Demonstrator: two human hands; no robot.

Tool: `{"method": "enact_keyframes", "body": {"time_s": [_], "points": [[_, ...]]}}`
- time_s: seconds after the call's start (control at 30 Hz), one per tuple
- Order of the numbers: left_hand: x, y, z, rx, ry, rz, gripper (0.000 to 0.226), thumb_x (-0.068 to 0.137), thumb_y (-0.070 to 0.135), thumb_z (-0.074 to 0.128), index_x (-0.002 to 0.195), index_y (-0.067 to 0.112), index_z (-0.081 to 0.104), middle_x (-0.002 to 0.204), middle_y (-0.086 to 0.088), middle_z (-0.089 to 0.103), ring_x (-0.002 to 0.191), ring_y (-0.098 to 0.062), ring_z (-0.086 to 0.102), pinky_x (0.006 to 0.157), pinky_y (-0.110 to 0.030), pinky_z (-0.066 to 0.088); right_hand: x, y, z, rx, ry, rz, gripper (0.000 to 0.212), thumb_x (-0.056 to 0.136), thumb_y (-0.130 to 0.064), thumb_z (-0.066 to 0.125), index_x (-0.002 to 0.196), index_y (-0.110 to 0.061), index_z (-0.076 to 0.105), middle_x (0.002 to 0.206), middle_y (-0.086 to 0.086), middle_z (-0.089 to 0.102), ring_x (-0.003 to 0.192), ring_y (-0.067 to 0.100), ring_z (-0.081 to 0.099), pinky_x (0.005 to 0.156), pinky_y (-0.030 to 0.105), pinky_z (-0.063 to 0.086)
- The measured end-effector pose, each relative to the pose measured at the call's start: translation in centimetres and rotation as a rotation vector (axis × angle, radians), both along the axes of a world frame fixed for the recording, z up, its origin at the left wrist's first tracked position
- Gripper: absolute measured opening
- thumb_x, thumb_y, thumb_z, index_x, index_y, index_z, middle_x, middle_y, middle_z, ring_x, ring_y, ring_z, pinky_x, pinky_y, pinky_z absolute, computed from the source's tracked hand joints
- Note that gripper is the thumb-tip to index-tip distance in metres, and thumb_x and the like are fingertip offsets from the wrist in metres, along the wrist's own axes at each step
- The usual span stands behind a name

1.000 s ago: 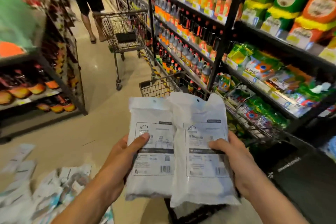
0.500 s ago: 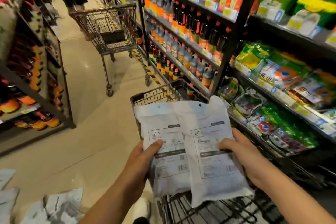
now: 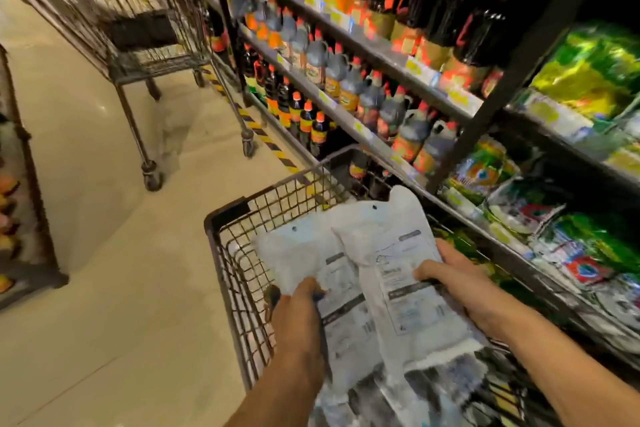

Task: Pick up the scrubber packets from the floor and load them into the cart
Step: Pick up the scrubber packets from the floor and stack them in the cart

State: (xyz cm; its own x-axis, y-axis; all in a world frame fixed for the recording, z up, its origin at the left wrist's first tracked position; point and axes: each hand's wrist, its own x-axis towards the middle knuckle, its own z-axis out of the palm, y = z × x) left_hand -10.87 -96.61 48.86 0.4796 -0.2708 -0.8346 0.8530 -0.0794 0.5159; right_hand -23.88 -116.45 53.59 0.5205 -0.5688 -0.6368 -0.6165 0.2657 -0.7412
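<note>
Both hands are full: the left hand (image 3: 300,302) has its thumb pressed on the front of one white scrubber packet (image 3: 304,253), with the rest of the fingers tucked behind it where I can't see them, and the right hand (image 3: 453,282) is wrapped round the edge of the second packet (image 3: 398,288), thumb on the printed label and fingers behind. So neither hand is loose, each one is gripping a packet. The two packets overlap, the right one lying partly over the left, and both are held over the open basket of the wire cart (image 3: 221,229), tipped a bit away from the person. There look to be more white packets already down in the basket under them, but it's blurry so I can't count them. Biggest thing around is the shelving (image 3: 381,45) running along the right side of the aisle, just beside the cart, packed with dark sauce bottles (image 3: 315,128) with red and orange caps, and green snack bags (image 3: 588,73) further right. A second cart (image 3: 145,55) stands further up the aisle on the pale floor (image 3: 86,184), well apart from the near one. Yellow-and-black hazard tape (image 3: 263,135) runs along the floor at the foot of the shelves.
</note>
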Motion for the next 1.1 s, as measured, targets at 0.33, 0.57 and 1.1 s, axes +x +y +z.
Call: {"method": "enact_keyframes", "body": {"time_s": [0.33, 0.57, 1.1], "points": [[6.7, -4.5, -11.4, 0.319, -0.022, 0.15, 0.028, 0.076, 0.028, 0.056, 0.087, 0.005, 0.067, 0.085, -0.022, 0.073, 0.079, -0.041, 0.072, 0.076, -0.058, 0.062, 6.4, -2.9, -14.0, -0.002, 0.054, 0.031, 0.039, 0.071, -0.019, 0.071, 0.107, -0.034, 0.068, 0.1, 0.006, 0.077, 0.087, 0.024, 0.072, 0.07, 0.033, 0.057], [9.3, -5.5, -19.0, 0.451, -0.117, 0.135, 0.044, 0.071, 0.046, 0.053, 0.102, 0.019, 0.067, 0.101, -0.013, 0.073, 0.093, -0.04, 0.069, 0.092, -0.057, 0.057, 10.9, -3.2, -18.5, -0.015, 0.089, 0.092, 0.049, 0.085, -0.021, 0.067, 0.124, -0.049, 0.058, 0.11, -0.006, 0.073, 0.096, 0.016, 0.068, 0.081, 0.043, 0.059], [11.0, -3.7, -17.6, 0.713, -0.282, 0.016, 0.044, 0.099, 0.029, 0.047, 0.141, 0.02, 0.037, 0.116, -0.02, 0.06, 0.102, -0.041, 0.061, 0.094, -0.054, 0.051, 14.9, -1.3, -19.3, -0.051, 0.161, 0.228, 0.076, 0.1, -0.022, 0.062, 0.163, -0.03, 0.02, 0.129, -0.005, 0.049, 0.099, 0.01, 0.042, 0.072, 0.022, 0.045]]}}
